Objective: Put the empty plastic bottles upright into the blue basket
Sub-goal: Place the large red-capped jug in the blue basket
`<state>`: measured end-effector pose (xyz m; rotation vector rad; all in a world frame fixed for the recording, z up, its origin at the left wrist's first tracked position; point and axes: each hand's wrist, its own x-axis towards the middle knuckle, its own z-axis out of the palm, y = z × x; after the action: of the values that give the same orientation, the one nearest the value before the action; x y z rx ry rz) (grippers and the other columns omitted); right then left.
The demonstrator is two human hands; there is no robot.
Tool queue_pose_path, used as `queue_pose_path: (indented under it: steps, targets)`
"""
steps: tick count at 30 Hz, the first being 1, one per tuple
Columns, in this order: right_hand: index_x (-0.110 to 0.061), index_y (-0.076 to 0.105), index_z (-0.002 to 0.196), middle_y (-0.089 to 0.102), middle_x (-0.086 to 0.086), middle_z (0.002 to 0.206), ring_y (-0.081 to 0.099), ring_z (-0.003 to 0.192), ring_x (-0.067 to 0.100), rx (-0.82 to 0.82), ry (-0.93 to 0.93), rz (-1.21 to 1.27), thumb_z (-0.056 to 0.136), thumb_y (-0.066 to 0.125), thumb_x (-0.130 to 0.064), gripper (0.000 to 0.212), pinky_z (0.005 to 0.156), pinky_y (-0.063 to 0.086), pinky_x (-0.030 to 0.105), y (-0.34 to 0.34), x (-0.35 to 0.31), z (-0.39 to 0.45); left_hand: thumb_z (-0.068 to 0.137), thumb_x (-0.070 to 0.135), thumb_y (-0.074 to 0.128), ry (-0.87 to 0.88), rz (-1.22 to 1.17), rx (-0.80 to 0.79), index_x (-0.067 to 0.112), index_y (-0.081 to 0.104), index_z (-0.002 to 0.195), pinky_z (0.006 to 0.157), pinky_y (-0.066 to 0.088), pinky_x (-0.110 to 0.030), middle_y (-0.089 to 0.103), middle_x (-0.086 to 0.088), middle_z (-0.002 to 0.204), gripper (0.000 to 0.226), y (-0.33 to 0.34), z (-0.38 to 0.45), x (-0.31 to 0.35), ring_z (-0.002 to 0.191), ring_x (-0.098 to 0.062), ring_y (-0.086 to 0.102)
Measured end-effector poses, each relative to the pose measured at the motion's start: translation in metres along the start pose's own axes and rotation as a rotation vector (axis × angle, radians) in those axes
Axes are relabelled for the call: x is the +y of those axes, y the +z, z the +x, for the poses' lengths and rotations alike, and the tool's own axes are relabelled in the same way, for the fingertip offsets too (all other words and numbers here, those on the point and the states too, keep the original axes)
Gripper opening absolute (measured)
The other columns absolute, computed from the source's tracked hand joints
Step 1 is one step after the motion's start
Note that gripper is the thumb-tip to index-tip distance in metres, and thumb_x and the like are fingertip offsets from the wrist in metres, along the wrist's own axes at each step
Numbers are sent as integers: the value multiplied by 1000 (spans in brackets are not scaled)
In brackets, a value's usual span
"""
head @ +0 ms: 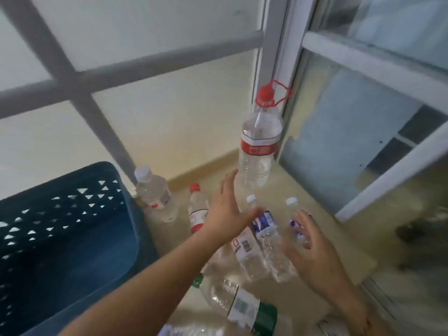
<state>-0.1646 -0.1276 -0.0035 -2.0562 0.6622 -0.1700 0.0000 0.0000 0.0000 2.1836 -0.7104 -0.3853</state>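
L hand (pixel 224 209) spread open over bottles, R hand (pixel 312 248) open beside blue-label bottle (pixel 266 238) (contact unclear, blurred). Blue basket (pixel 72 226) at left; big red-cap bottle (pixel 259 146) upright.

A grey window grille (pixel 80 86) crosses a pale wall above a beige ledge (pixel 312 204) beside glass panes (pixel 358 132).

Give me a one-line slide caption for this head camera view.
Two open hands, left and right, reach toward empty plastic bottles beside an empty blue basket.

One head-worn wide-angle view looks forward and down, close over the floor (pixel 303 299) at a window corner.
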Motion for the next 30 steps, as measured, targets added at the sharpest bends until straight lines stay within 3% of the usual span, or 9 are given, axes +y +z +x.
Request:
queue_pose_path:
  steps: [3, 6, 9, 12, 15, 18, 24, 27, 30]
  targets:
    - [-40, 28, 147, 42, -10, 150, 43, 133, 10, 81, -16, 62, 77, 63, -67, 83, 106, 44, 41, -10, 0, 48, 75, 43, 84, -71, -143, 79, 22, 10, 155, 114, 25, -34, 21, 0, 161, 111, 11, 62, 14, 146, -19, 25]
    - [-40, 27, 147, 38, -20, 147, 39, 132, 1, 115, -81, 90, 80, 68, -56, 80, 107, 38, 32, -12, -12, 102, 70, 37, 88, -78, -216, 143, 24, 12, 153, 115, 31, -35, 27, -1, 156, 114, 18, 109, 21, 143, -18, 30]
    - [-36, 26, 149, 38, -17, 147, 37, 134, 4, 117, -119, 63, 83, 69, -48, 79, 108, 32, 28, -12, -22, 143, 63, 23, 93, -27, -263, 245, 23, 26, 143, 89, 42, -5, 47, 7, 132, 104, 26, 135, 16, 117, -7, 53]
    - [-33, 24, 150, 34, -10, 155, 34, 139, 9, 85, -104, 45, 84, 68, -49, 81, 107, 31, 29, -11, -22, 161, 59, 23, 95, -38, -270, 286, 25, 30, 139, 71, 42, 3, 53, 18, 117, 103, 32, 147, 14, 99, 16, 56]
    - [-33, 23, 150, 33, -11, 155, 35, 139, 10, 67, -65, 51, 82, 69, -50, 83, 108, 33, 31, -9, -11, 162, 56, 26, 96, -30, -267, 330, 25, 36, 136, 70, 41, 4, 56, 17, 117, 101, 33, 150, 11, 95, 26, 52]
    - [-35, 22, 150, 32, -11, 155, 35, 140, 11, 32, -29, 12, 81, 71, -50, 86, 105, 34, 30, -11, -8, 156, 54, 26, 97, -41, -293, 373, 26, 37, 136, 70, 41, 4, 58, 15, 117, 101, 31, 143, 12, 96, 25, 53]
    - [-34, 19, 151, 30, -8, 158, 35, 142, 16, 53, -79, -80, 72, 79, -49, 101, 113, 36, 43, -29, -38, 137, 52, 40, 94, 62, -274, 386, 55, 30, 125, 80, 52, -16, 56, 34, 110, 98, -4, 108, 45, 98, 17, 57]
    - [-37, 21, 150, 31, -10, 157, 35, 141, 13, 60, -183, -108, 68, 83, -47, 104, 114, 35, 45, -31, -78, 120, 51, 51, 91, 154, -245, 429, 44, 34, 129, 84, 59, -33, 59, 26, 112, 97, -53, 81, 72, 99, 4, 63]
    - [-43, 24, 147, 41, -25, 145, 43, 134, 8, 74, -319, -13, 65, 86, -43, 103, 109, 41, 44, -15, -130, 93, 50, 46, 95, 217, -275, 492, 36, 36, 130, 85, 59, -31, 58, 28, 110, 99, -111, 40, 89, 100, 6, 63]
